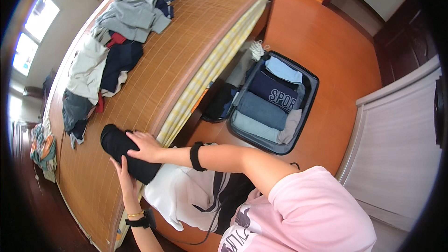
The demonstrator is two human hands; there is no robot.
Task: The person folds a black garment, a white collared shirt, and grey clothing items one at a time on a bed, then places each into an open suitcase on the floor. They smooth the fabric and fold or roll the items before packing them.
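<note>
A rolled or folded black garment [131, 157] lies at the near edge of the bed, on its woven mat [189, 24]. My right hand [147, 147] rests on its upper side with the fingers spread. Against its lower side is my left hand [125, 175], fingers stretched out along the cloth. White cloth [175, 192] hangs beside the garment, close to my body. On the floor an open suitcase [313, 112] holds several rolled or folded clothes, among them a navy one [266, 87] with lettering and a grey-blue one [262, 110].
A long pile of loose clothes, with a grey top [129, 17] and a white one [85, 70], lies along the bed's far side. Yellow-checked fabric [210, 73] covers the bed's side. A white cabinet [395, 140] stands at the right, and a dark door [409, 38] behind.
</note>
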